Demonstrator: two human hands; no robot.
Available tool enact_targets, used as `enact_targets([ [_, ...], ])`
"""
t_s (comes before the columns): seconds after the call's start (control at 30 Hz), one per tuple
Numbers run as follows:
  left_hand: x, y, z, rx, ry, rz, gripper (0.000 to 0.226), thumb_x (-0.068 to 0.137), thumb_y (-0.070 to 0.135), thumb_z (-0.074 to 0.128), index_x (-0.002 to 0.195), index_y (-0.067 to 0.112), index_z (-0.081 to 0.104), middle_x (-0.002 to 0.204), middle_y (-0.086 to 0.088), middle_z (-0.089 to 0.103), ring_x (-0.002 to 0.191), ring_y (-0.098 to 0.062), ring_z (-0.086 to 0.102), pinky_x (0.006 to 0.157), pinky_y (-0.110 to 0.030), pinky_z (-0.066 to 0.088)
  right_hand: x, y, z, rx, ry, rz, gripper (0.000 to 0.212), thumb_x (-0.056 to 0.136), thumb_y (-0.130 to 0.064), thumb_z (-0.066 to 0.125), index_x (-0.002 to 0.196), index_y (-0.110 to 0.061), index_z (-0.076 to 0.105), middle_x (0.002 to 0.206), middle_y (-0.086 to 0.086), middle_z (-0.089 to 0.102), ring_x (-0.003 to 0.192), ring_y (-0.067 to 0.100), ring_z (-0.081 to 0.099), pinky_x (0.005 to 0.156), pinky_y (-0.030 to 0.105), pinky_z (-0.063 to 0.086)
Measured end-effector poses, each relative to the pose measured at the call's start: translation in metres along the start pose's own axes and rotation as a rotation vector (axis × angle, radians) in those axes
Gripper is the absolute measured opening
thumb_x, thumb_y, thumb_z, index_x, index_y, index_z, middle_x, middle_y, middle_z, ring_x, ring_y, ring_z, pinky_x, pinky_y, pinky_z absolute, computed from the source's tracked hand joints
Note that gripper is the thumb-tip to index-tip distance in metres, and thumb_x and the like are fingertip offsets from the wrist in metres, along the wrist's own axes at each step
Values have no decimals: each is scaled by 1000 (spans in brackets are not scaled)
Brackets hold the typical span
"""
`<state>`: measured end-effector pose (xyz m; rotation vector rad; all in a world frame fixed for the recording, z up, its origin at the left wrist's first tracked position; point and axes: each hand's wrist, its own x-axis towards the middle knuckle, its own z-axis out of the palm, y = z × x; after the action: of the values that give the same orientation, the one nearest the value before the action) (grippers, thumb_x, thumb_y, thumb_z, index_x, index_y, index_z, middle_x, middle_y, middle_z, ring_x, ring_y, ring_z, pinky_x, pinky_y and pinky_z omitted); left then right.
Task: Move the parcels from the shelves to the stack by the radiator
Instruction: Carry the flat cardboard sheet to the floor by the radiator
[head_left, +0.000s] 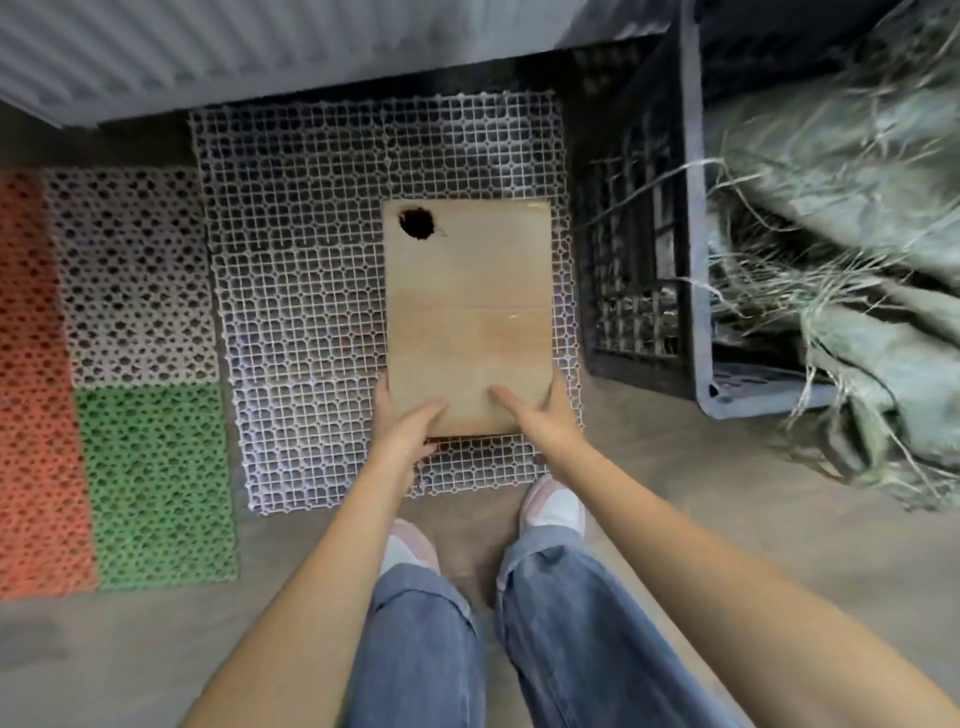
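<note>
A flat brown cardboard parcel with a dark ragged hole near its far left corner is over the white grid mat. My left hand grips its near left corner, thumb on top. My right hand grips the near right corner, thumb on top too. Whether the parcel rests on the mat or hangs just above it, I cannot tell. The white ribbed radiator runs along the wall at the top, just beyond the mat.
A dark plastic crate stands right of the mat, with frayed grey-green sacks spilling over it. Left of the grid mat lie perforated white, green and red mats. My feet stand at the mat's near edge.
</note>
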<state>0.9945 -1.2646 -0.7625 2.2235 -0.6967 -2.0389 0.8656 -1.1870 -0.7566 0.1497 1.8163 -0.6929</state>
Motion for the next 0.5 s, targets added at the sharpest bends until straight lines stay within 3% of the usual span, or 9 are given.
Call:
enact_targets([
  [0.13,4,33,22,13,-75,137,82,84,-7,56,147,32,22,145,-2,39,130,-24,43,105,-48,42,14,-41,-20,-1,64,-125,72,84,-5,62,144,-16,24,133,3,48,116,16,49,91,23,40],
  [0.27,18,66,67,1,-193,220,81,87,-8,51,148,35,18,149,-2,36,132,-22,42,105,-45,43,32,-86,-52,-27,174,-194,65,89,-1,50,146,-16,22,131,2,47,89,8,47,59,11,43],
  [0.3,20,70,78,18,-219,246,81,88,-7,50,148,36,15,151,-1,32,133,-22,40,106,-46,42,36,-90,-56,-23,200,-207,63,91,-3,47,147,-16,20,125,0,46,86,7,47,57,10,41],
  [0.37,22,73,95,57,-231,281,85,90,-7,47,148,38,5,156,1,21,137,-21,34,109,-46,38,37,-93,-57,-23,234,-238,63,93,-8,45,149,-17,16,121,-5,41,99,8,49,75,13,42],
  [0.43,18,72,100,109,-204,301,90,91,-8,46,148,40,-5,159,1,9,140,-19,30,108,-40,41,27,-91,-50,-55,224,-274,63,93,-8,45,149,-17,17,141,-3,39,128,12,40,107,27,36],
  [0.5,2,70,97,239,-188,338,96,86,-15,45,147,39,-6,160,3,1,142,-18,27,89,-26,53,9,-90,-41,-118,184,-285,60,94,-8,45,148,-15,21,154,2,27,140,16,29,116,32,27],
])
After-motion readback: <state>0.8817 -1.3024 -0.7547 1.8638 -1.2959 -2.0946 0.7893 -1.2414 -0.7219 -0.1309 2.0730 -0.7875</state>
